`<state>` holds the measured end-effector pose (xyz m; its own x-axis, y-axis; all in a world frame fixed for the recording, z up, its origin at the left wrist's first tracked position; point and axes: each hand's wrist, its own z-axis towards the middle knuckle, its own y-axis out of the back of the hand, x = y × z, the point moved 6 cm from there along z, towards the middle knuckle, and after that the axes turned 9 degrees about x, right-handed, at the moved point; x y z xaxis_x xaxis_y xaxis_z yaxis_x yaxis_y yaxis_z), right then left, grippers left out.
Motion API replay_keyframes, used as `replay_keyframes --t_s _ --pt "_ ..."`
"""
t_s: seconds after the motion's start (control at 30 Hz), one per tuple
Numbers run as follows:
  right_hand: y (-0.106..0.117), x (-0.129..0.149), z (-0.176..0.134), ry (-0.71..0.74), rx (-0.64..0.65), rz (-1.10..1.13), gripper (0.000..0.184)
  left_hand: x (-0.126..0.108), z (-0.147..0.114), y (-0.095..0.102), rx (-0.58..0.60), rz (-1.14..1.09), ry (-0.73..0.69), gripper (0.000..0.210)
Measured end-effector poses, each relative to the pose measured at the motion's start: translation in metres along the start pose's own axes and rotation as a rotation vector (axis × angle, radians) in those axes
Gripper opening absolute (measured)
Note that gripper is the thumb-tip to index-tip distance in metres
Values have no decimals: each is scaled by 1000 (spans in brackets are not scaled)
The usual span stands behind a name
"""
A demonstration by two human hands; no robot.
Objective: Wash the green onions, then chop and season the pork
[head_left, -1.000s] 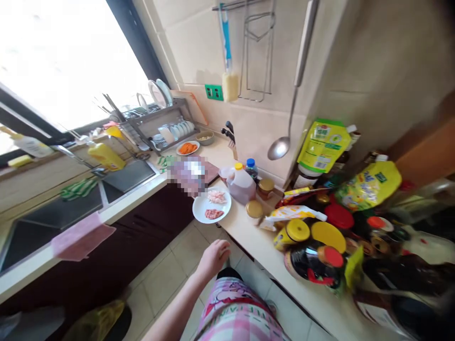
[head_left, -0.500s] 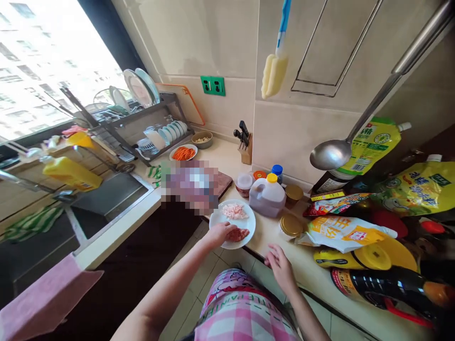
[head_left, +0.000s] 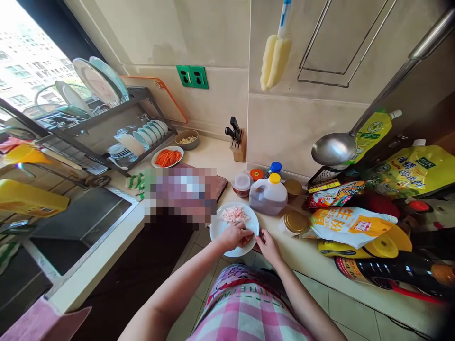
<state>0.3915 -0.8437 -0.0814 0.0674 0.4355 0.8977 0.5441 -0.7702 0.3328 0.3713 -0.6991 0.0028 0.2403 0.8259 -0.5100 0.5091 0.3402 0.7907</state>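
Note:
A white plate [head_left: 217,226] sits at the counter's front edge, with finely chopped pale pink meat [head_left: 233,214] on its far half. On its near right part lies dark red meat [head_left: 246,241], mostly covered by my left hand [head_left: 232,236]. That hand's fingers are curled down and closed over the meat. At the plate's right rim is my right hand [head_left: 269,246], thumb and fingers pinched on the edge.
Left of the plate lies a cutting board [head_left: 220,184], partly pixelated. Carrot shreds [head_left: 168,157] and a bowl [head_left: 192,144] stand behind it. A jug [head_left: 267,196], a gold-lidded jar [head_left: 295,221] and bags crowd the right. A ladle [head_left: 334,148] hangs above.
My right hand has moved up and left from the counter's front edge to the plate's rim. My left hand has shifted right, further over the red meat. The view has turned slightly right.

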Motion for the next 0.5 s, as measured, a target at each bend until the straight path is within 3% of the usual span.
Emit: replay_keyframes --t_s 0.13,0.2,0.3,0.4,0.5 --pt "-1 0 1 0 -6 -3 35 4 7 -4 74 40 103 22" --pt "-1 -2 2 -1 -7 4 34 6 1 2 12 -4 166 19" --pt "-2 -4 3 -1 -2 20 32 4 -14 6 -89 -101 157 24" --pt "-2 -5 4 0 0 36 29 4 -21 -6 -18 -144 147 48" --pt "-2 -4 4 -2 2 43 29 11 -17 -13 -71 -117 254 58"
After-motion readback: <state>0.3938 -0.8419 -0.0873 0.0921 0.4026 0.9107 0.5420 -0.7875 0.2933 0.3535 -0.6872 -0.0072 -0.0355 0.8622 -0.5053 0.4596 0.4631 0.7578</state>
